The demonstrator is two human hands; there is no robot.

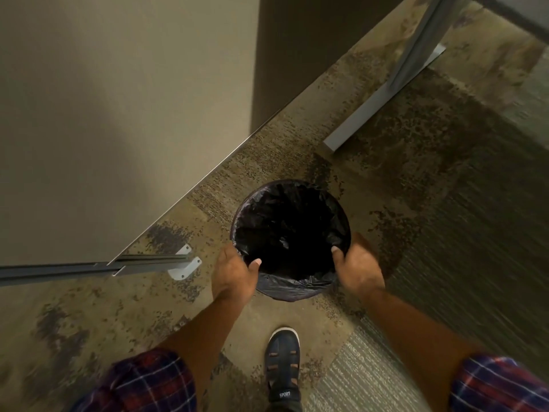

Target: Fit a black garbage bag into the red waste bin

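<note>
My left hand (234,273) and right hand (358,270) grip the bag's (285,227) rim; bin on mottled carpet (297,138) beside a partition (104,114).

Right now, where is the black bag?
In the head view, the black garbage bag lines the round bin on the carpet, just ahead of the shoe. The left hand and right hand grip its near rim.

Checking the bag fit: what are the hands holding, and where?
Both hands, left and right, grip the bag at the near rim, thumbs inside.
</note>
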